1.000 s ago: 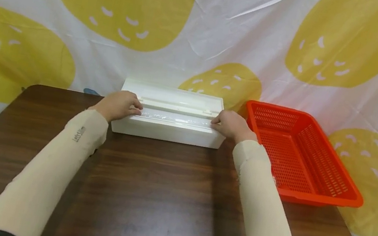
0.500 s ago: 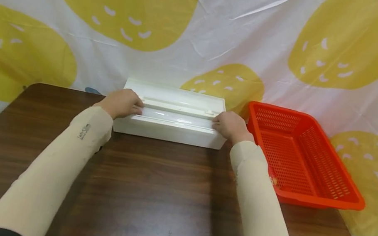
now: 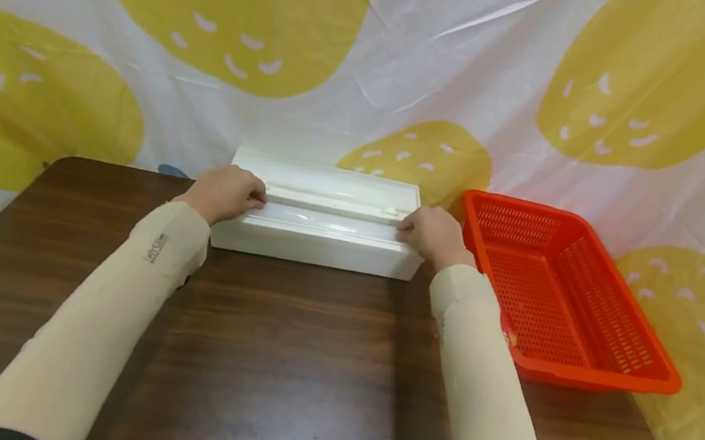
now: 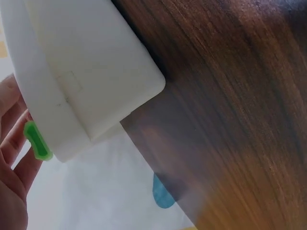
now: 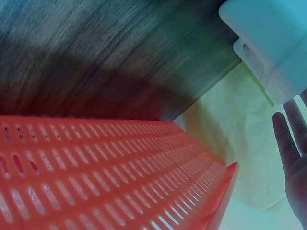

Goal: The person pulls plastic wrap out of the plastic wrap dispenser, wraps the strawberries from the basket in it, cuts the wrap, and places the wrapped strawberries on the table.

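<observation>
A long white cling film dispenser (image 3: 315,250) stands on the table by the curtain, its lid (image 3: 324,177) tipped up at the back. Glossy clear cling film (image 3: 324,223) lies across its opening. My left hand (image 3: 223,193) pinches the film at the left end, thumb against fingers. At the right end my right hand (image 3: 432,234) pinches it too. In the left wrist view a green tab (image 4: 37,140) shows at the dispenser's edge, beside the left fingers. The right wrist view shows the dispenser's corner (image 5: 276,43) above the right fingers; those fingertips are partly out of frame.
A red perforated plastic basket (image 3: 587,374) stands right of the dispenser, close to the right forearm. A white curtain with yellow fruit print (image 3: 221,0) hangs behind the dark wooden table (image 3: 284,365).
The film, wrinkled a second ago, now looks smoother and flatter between the hands. Both hands stay at the dispenser's ends, with fingertips drawn closer together. The head view has shifted slightly.
</observation>
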Action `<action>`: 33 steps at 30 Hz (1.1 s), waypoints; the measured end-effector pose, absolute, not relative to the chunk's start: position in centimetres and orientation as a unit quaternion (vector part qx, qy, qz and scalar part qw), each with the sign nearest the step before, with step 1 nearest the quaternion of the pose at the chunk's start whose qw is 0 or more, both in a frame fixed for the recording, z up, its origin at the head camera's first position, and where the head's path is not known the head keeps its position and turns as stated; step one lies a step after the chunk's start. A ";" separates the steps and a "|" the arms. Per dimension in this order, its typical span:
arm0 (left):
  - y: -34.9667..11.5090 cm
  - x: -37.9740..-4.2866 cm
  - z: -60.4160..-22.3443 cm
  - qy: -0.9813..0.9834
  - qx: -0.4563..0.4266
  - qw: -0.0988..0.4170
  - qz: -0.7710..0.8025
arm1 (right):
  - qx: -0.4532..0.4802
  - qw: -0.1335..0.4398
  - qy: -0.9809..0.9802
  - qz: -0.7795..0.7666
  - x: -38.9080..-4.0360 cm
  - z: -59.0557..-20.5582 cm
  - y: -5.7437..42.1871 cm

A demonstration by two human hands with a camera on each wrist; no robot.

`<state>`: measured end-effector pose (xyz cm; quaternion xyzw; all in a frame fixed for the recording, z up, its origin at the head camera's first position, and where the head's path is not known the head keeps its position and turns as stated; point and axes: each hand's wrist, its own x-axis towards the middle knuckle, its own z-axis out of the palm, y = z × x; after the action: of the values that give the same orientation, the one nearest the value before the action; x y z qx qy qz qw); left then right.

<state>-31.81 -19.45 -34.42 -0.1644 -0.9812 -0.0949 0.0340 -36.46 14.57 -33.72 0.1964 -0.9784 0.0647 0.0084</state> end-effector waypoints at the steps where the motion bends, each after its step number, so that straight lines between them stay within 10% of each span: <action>1: -19.4 -31.8 -34.4 -0.981 -0.164 0.039 -0.091 | 0.195 0.013 -0.979 0.065 -36.5 -33.7 14.6; 33: -19.3 -32.9 -32.6 -0.985 -0.130 0.093 -0.067 | 0.203 0.076 -0.976 0.033 -37.2 -32.2 14.2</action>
<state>-32.94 -19.26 -32.58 -0.1303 -0.9848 -0.0670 0.0931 -37.23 14.24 -32.16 0.2026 -0.9758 0.0333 0.0756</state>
